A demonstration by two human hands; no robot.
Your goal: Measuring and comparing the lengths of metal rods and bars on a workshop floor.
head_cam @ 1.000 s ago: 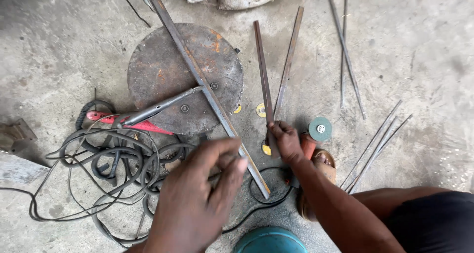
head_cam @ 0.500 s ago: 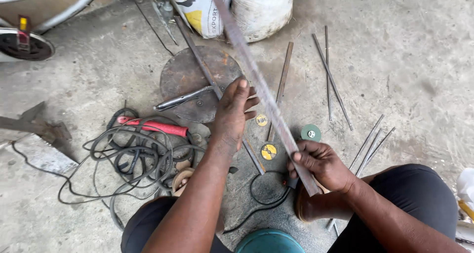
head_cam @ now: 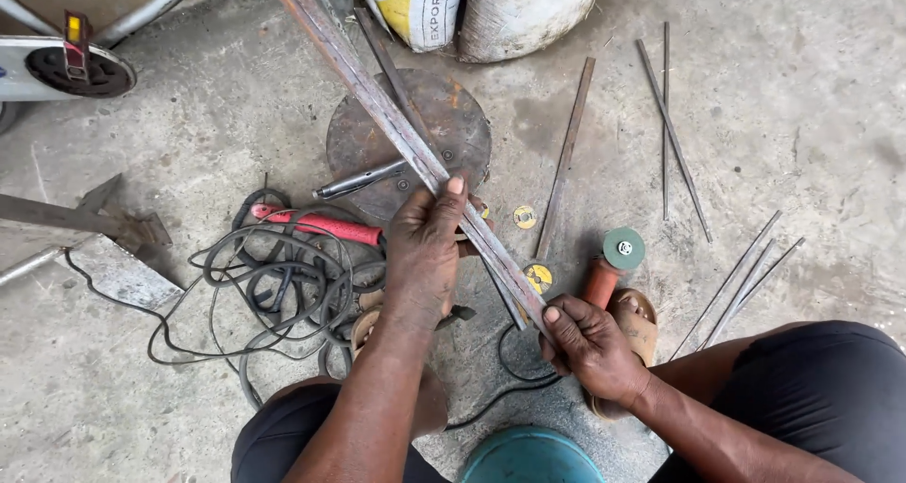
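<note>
Seen from the head camera, the long rusty flat steel bar [head_cam: 396, 124] runs diagonally above the round rusty metal plate [head_cam: 444, 124] lying on the concrete. The left hand [head_cam: 429, 247] is closed around the bar's middle, just below the plate; the right hand [head_cam: 590, 341] clamps its near end, lower right of the plate. This looks like lifting and sighting the bar. Any further handling would call for both grips to stay firm. A tangled black cable [head_cam: 274, 294] lies left of the plate, and a green-disc grinder [head_cam: 618, 252] lies to its lower right.
</note>
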